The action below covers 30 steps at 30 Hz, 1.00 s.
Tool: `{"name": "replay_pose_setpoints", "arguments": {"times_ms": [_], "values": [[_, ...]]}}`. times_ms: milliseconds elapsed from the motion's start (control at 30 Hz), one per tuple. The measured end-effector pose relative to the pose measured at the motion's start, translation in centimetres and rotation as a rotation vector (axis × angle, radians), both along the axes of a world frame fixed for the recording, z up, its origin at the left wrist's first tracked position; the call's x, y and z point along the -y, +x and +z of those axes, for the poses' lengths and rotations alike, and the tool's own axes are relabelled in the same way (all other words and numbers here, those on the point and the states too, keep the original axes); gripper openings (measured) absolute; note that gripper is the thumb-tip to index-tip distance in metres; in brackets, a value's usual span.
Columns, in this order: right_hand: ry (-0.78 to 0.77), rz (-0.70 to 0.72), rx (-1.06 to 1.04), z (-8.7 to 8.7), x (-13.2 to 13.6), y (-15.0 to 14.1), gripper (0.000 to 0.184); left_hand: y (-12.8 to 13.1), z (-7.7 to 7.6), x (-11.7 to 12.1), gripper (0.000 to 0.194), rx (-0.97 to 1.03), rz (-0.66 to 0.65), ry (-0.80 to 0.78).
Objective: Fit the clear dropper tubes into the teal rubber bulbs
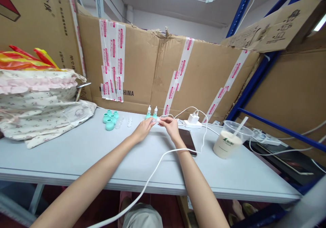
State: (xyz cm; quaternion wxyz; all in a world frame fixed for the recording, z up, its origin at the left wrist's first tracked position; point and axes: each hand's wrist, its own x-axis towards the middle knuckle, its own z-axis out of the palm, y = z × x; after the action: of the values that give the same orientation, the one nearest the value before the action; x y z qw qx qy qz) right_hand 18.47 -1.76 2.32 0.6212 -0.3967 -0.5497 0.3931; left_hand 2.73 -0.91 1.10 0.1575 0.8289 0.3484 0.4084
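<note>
Left hand [143, 129] and right hand [169, 124] are meeting near the far edge of the table [107, 160], about midway along it, their fingers closing in a pinch around small whitish parts [157, 120]; which hand is holding which part is too small to tell. Both forearms are reaching in from the near edge and converging, the palms facing down and inward.

Just beyond the fingertips, two teal bulbs with white nozzles [148, 115] are standing upright. Toward the left, a cluster of open-necked teal bulbs [109, 125] is sitting near the far edge, with small clear pieces [129, 121] lying beside it. A dark phone [188, 141] is lying partly behind the right wrist. A white cable [163, 157] is crossing over the right forearm and trailing past the near edge. Behind the phone, a white charger [193, 118] is sitting on a white power strip [193, 124]. Toward the right end, a clear plastic cup [227, 145] is holding a pale drink and a straw.

A floral cloth bag [38, 100] is slumping over the far left corner. Taped cardboard [141, 65] is rising along the far edge, and blue metal framing [254, 77] is slanting up at the right.
</note>
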Motion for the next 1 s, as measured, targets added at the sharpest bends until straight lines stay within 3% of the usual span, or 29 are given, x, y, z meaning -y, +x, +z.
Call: {"name": "replay_pose_setpoints", "arguments": {"times_ms": [433,800,1000], "values": [[0.016,0.169,0.330,-0.7,-0.6,2.2,0.028,-0.2,-1.0,0.0,0.026,-0.149,-0.058,-0.049],[-0.003,0.239,0.334,-0.4,0.8,1.9,0.020,-0.2,-0.6,1.2,0.026,-0.203,-0.104,-0.060],[0.028,0.177,0.355,0.0,0.8,1.4,0.022,0.1,-0.8,0.6,0.025,-0.181,-0.061,-0.038]]}}
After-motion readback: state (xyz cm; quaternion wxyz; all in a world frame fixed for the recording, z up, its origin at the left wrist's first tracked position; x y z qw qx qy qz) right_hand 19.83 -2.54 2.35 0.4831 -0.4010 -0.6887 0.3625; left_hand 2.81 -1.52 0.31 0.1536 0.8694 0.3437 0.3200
